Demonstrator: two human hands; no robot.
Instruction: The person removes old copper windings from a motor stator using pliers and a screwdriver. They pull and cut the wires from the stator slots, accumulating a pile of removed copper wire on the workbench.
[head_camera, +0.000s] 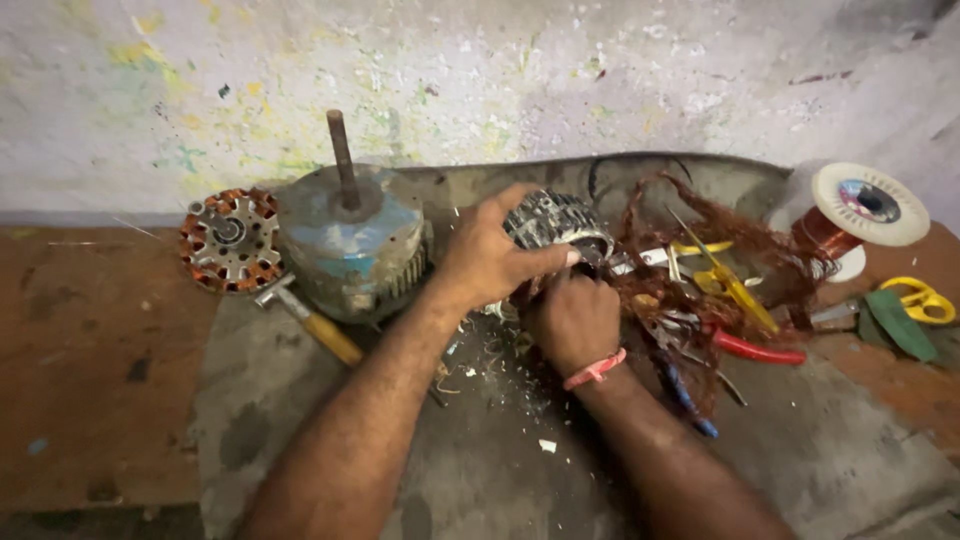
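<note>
Both forearms come in from the near edge and meet mid-bench over grey, scuffed matting. Left hand curled over the top of a small slotted metal stator core, fingers wrapped close on its near-left rim, thumb side pressing down. Right hand, pink band at the wrist, fisted just below and touching the core's underside; what its fingers pinch is hidden, cannot tell. Core sits centre, just right of a blue-grey motor housing with upright shaft. Judged: stacked steel, dense and rigid, heavy for its bulk; slot edges likely sharp, so the outer rim is the safe hold. Tangled copper wire right of it looks soft, springy, snag-prone. Also present: wound rotor disc far left, hammer, yellow cutters, red-handled pliers, wire spool, yellow scissors.
</note>
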